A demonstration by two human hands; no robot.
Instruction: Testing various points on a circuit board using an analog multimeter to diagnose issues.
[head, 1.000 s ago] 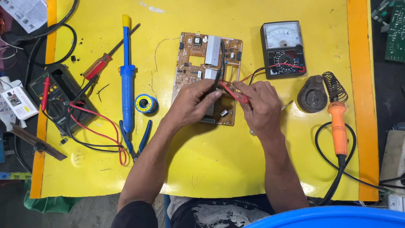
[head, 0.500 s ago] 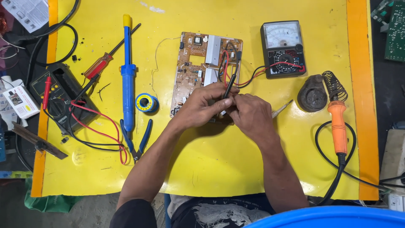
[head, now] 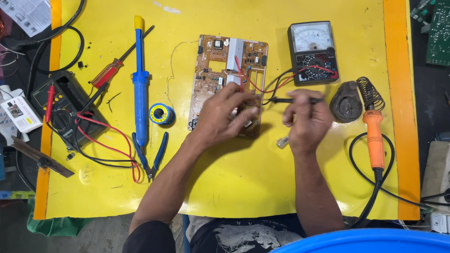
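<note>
Brown rectangular circuit board (head: 220,70): flat on the yellow mat (head: 262,187). Left hand (head: 225,117): fingers curled over the board's lower right corner, pinching the red probe (head: 238,70). Right hand (head: 304,119): just right of the board, fingers closed around 1 black probe (head: 290,100).

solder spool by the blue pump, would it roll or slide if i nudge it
The small blue-and-yellow solder spool lies flat on its flange on the yellow mat, so it would probably slide, not roll. It looks compact, likely heavy for its size. It seems rigid, though any loose wire end could trail.
</note>
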